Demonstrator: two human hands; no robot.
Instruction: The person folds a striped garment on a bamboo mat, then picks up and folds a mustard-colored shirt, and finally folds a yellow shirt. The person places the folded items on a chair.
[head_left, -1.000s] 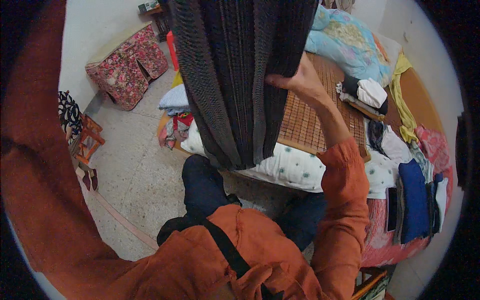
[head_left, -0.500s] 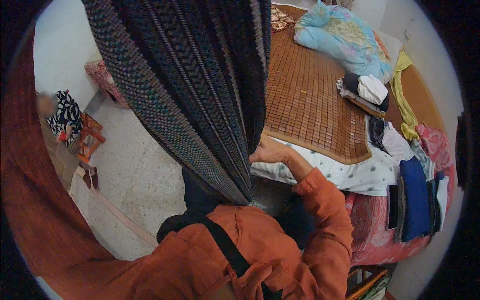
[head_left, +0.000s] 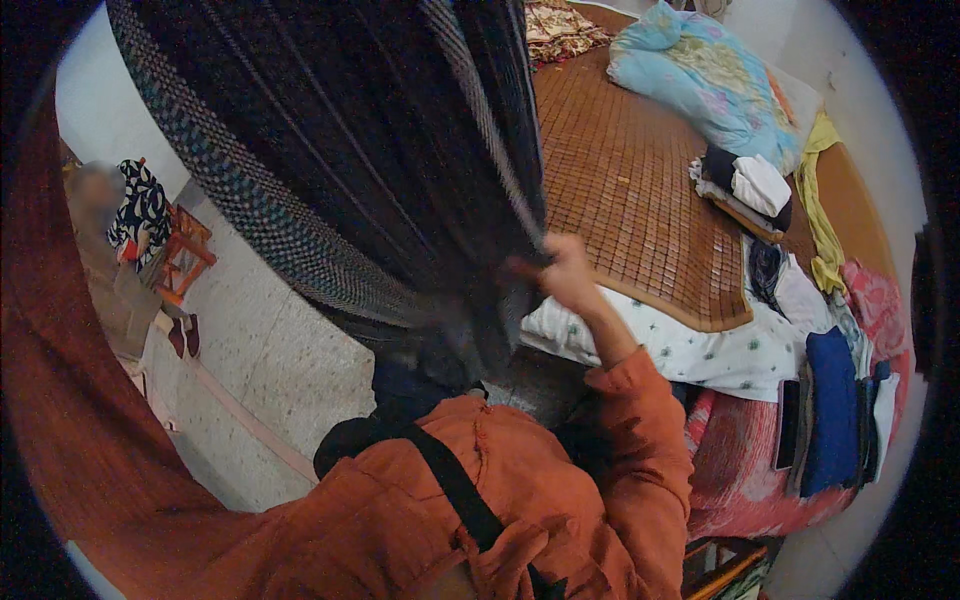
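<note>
A large dark knit cloth (head_left: 340, 150) with grey and bluish-green patterned stripes hangs in front of me and fills the upper middle of the view. My right hand (head_left: 568, 275) is closed on its right edge, low down, where the fabric bunches into folds. The cloth covers part of the fingers. My left arm, in an orange-red sleeve (head_left: 90, 400), reaches up along the left rim. The left hand itself lies outside the picture. What kind of garment or cover the cloth is, I cannot tell.
To the right stands a bed with a brown tile mat (head_left: 640, 190) and a blue floral quilt (head_left: 705, 70). Folded clothes (head_left: 755, 190) lie on it, and a folded blue garment (head_left: 832, 410) rests at its near right. At left a person sits by a wooden stool (head_left: 185, 260).
My right hand has risen slightly and shifted right with the cloth's edge. The cloth's lower end has lifted from a point near my chest into a bunched, blurred fold.
</note>
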